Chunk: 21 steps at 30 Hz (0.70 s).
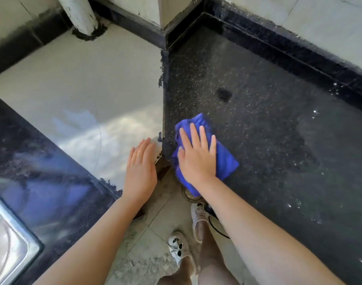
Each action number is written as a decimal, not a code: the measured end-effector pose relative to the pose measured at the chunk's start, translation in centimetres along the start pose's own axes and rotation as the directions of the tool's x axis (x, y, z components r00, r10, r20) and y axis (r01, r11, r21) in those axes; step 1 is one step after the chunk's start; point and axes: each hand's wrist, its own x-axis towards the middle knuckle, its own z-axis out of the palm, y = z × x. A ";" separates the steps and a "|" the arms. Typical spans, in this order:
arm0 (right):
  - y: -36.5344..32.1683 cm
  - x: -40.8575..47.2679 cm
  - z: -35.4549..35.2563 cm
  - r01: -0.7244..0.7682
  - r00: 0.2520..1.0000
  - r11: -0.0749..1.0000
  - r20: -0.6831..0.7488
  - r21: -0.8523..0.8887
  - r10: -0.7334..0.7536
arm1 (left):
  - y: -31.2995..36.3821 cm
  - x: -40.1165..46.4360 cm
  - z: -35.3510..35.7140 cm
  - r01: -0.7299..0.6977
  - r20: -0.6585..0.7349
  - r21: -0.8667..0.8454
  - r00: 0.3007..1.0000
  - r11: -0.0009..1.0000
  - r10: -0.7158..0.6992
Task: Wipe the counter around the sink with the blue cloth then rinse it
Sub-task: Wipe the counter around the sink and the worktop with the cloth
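Nearest you, your feet stand on the tiled floor in the gap between the two counter runs, with the steel sink at your lower left, set into the dark counter on that side. Your left hand hovers flat and open over the corner of the pale surface, gripping nothing. Just beside it, your right hand lies palm down with fingers spread on the blue cloth, pressing it flat onto the near edge of the black speckled counter rather than pinching it. The cloth is bunched, its long axis running from your wrist up and away to the left, and one end droops over the counter's front edge. So the right hand is the one on the job, and the unwiped stretch appears to lie ahead and to the right of it: a dull, damp-looking patch spreads that way, with a dark blotch farther off toward the back wall. The sink for rinsing lies the other way, well apart to your left.
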 end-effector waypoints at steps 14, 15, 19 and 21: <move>11.2 -8.6 -0.9 -0.514 0.856 0.858 -0.069 -0.008 0.512 | 0.4 -0.4 -0.3 -0.150 0.089 0.177 0.987 0.973 0.136; 9.2 -7.5 -0.8 -0.497 0.865 0.868 -0.078 0.002 0.495 | 0.7 -0.6 -0.2 -0.165 0.099 0.183 0.984 0.969 0.149; 3.4 -6.9 0.4 0.051 0.999 0.994 -0.013 -0.096 -0.053 | 3.0 -1.3 1.1 -0.201 0.129 0.138 0.974 0.970 0.184; 5.7 -8.4 0.5 0.171 0.985 0.980 0.027 -0.101 -0.170 | 4.6 -1.5 1.9 -0.205 0.132 0.114 0.973 0.972 0.190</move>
